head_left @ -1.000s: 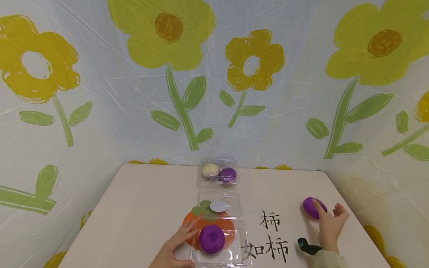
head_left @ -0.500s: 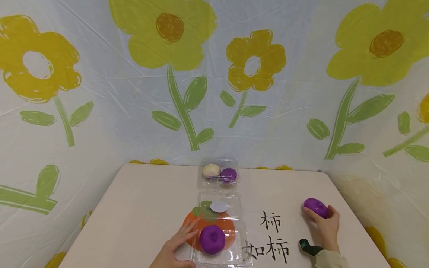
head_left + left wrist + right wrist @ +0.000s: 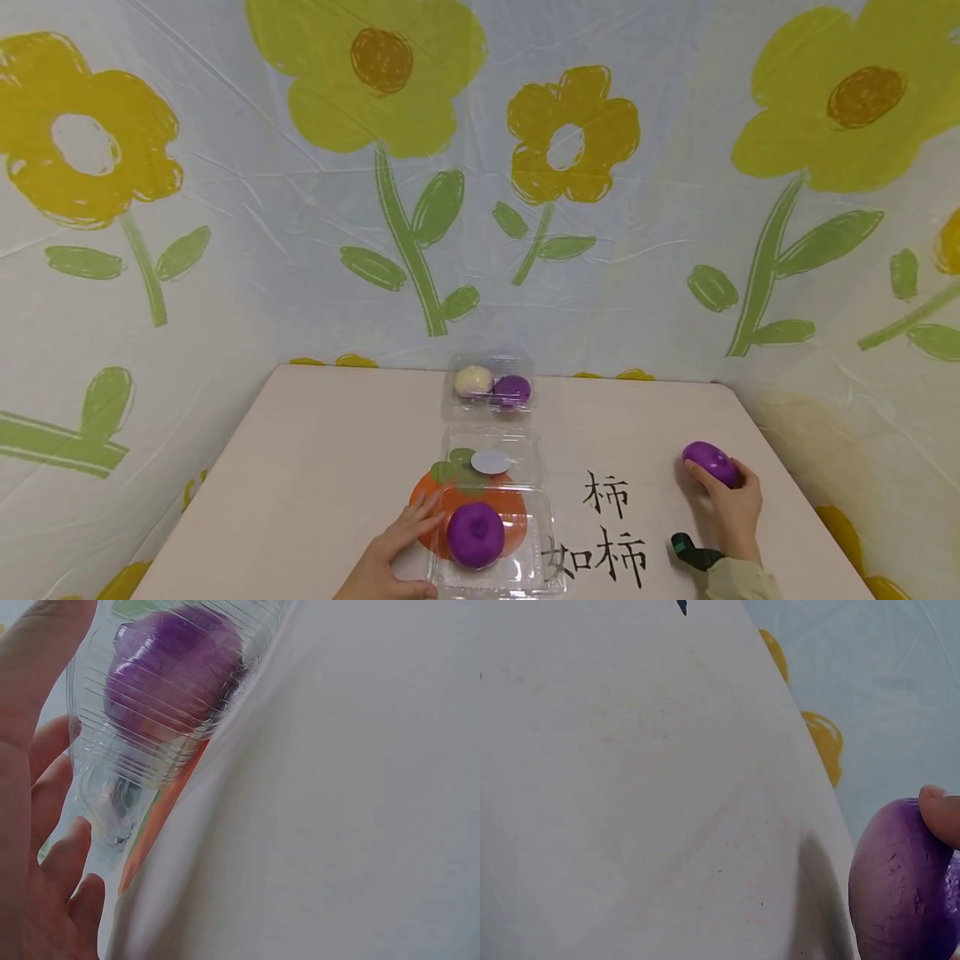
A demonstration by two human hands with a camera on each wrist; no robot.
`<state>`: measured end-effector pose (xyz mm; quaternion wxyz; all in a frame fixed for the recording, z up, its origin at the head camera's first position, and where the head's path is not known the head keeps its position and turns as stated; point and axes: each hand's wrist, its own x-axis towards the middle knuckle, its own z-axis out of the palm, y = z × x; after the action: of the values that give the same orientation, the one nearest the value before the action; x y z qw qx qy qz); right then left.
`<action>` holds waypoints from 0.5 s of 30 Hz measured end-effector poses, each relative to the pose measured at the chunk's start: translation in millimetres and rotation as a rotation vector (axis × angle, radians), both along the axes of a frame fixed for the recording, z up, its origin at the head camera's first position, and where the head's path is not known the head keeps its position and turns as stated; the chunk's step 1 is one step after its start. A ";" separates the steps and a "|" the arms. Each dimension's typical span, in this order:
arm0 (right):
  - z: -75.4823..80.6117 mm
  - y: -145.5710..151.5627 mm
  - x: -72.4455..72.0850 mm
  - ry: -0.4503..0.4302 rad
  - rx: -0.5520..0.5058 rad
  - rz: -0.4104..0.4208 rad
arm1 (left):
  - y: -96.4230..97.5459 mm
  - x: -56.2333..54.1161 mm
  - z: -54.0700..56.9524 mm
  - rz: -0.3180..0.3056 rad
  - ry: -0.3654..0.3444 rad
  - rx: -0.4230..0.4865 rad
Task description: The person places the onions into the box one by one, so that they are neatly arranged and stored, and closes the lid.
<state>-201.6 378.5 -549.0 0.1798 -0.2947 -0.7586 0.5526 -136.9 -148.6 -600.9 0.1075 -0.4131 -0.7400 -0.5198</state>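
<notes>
In the head view, my right hand (image 3: 735, 508) grips a round purple vegetable (image 3: 709, 463) at the table's right side, thumb on its near left and fingers on its right. The right wrist view shows this vegetable (image 3: 900, 885) with a fingertip on it. A second purple vegetable (image 3: 476, 535), dimpled on top, sits in an opened clear plastic clamshell box (image 3: 536, 575). My left hand (image 3: 393, 554) lies along that box's left side with spread fingers touching its edge. Through the ribbed plastic in the left wrist view, the vegetable (image 3: 176, 671) appears paler below.
Behind the opened box, its clear lid (image 3: 525, 454) bears a white oval sticker. Another clear box (image 3: 450, 408) at the back holds a cream and a purple vegetable. The pale table (image 3: 322, 467) has an orange persimmon print and black characters (image 3: 606, 496).
My right hand has closed its fingers round the purple vegetable at the right, which tilted and shifted slightly right. The left hand and the opened box stay in place.
</notes>
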 end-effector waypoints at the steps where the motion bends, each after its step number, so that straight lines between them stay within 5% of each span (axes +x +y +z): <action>1: 1.0 -0.2 0.3 -0.006 -0.006 -0.006 | 0.2 -0.2 -0.1 -0.001 0.005 0.002; 15: 31.9 -16.3 9.3 0.043 -0.109 0.041 | -0.2 1.9 0.0 0.030 -0.021 -0.035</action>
<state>-192.3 362.3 -517.1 0.1684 -0.2766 -0.7293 0.6027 -135.0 -148.8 -600.9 0.1001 -0.3980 -0.7563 -0.5095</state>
